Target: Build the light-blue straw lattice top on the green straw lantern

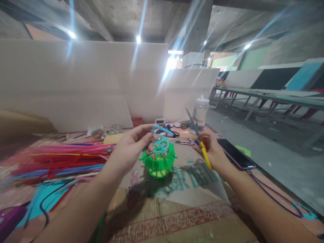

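A bent light-blue strip [162,129] is pinched between the thumb and fingers of my left hand [139,140], near the middle of the view. Right below and behind those fingertips stands a round green basket-like piece [159,165] with a fringed rim and light-blue strips across its top. My right hand [211,148] is closed on scissors [202,148] with yellow handles, to the right of the green piece. The scissor blades point up and to the left, apart from the blue strip. Some fingers of both hands are hidden.
Bundles of pink, red and blue strips [63,158] lie at the left. A phone [236,153] with a cord rests at the right edge. Behind are small red-handled snips [184,143], a clear jug [201,113] and a small white device [159,121]. Printed cardboard [192,222] covers the front.
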